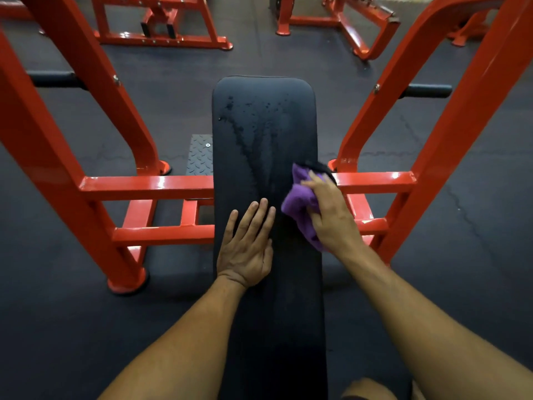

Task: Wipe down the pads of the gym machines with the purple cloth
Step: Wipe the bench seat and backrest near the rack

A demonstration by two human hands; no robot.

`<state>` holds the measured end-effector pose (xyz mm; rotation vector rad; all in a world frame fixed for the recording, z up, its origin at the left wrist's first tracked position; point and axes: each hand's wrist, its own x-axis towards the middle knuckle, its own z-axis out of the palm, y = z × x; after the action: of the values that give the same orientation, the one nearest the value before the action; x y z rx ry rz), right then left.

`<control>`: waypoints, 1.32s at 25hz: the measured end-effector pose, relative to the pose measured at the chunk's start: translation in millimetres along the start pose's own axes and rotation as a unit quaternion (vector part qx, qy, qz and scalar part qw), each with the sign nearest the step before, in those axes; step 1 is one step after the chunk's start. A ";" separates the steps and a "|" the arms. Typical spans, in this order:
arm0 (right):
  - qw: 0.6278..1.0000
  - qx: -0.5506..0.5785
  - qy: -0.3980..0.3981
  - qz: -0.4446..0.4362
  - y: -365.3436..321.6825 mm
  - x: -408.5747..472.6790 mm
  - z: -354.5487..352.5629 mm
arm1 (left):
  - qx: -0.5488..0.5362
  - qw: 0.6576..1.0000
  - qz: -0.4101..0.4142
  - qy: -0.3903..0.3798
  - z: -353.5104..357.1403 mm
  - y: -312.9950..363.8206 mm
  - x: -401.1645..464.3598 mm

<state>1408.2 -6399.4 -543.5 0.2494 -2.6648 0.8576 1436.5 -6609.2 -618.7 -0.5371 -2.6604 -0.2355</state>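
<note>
Two bare forearms reached in from six o'clock, one on each side of a long black pad (pixel 268 284) that ran away toward twelve o'clock. Left hand (pixel 248 243) lay flat on the pad's left half, fingers (pixel 261 217) straight and released, pointing toward twelve o'clock, holding nothing. Right hand (pixel 331 215) sat at the pad's right edge, about three o'clock from the left hand, its fingers curled and grasping the purple cloth (pixel 300 203). That cloth was bunched under the palm, pressed against the pad, with folds showing at ten o'clock of the hand and a strip trailing toward six o'clock beneath the wrist. Wet droplets and streaks (pixel 248 122) marked the far part of the pad, toward twelve o'clock of both hands. A red steel frame (pixel 144 187) flanked the pad at nine and three o'clock, with crossbars meeting the pad's sides and black handle grips (pixel 427 90) jutting outward. A black tread plate (pixel 200 154) lay on the dark rubber floor (pixel 476 226) at the pad's left edge. More red machines (pixel 161 27) stood at twelve o'clock.
</note>
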 end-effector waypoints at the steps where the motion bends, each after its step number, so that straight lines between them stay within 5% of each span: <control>1: 1.000 0.014 0.004 0.012 -4.2 -36.7 -7.1 | 0.000 1.000 0.000 -0.010 -6.3 0.7 2.9; 6: 0.997 0.057 0.013 0.042 -47.2 -205.2 3.3 | 0.050 0.987 0.155 0.001 -43.1 -46.1 82.4; 14: 0.975 -0.162 0.052 0.140 -70.1 -146.9 93.0 | 0.035 0.978 0.203 0.031 -19.9 -75.1 124.9; 19: 0.988 -0.128 -0.032 -0.077 -71.1 -167.8 99.5 | 0.039 0.979 0.197 0.034 -21.2 -74.2 122.8; 23: 0.919 -0.162 -0.152 -0.326 -12.0 -194.5 58.0 | 0.041 0.981 0.188 0.025 -23.0 -72.5 123.5; 26: 0.937 -0.166 -0.094 -0.294 15.1 -142.0 33.5 | 0.051 0.979 0.193 0.035 -20.9 -72.6 121.6; 29: 0.973 -0.124 -0.009 -0.193 -27.3 -90.6 65.5 | 0.036 0.979 0.196 0.035 -20.8 -73.1 126.5; 33: 0.971 -0.088 -0.061 -0.215 -47.8 -94.8 93.2 | 0.043 0.980 0.195 0.008 -21.9 -70.9 120.7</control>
<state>1485.2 -6486.8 -623.4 0.8218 -2.6223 0.4781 1314.5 -6638.8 -553.1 -1.0021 -2.4708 -0.0080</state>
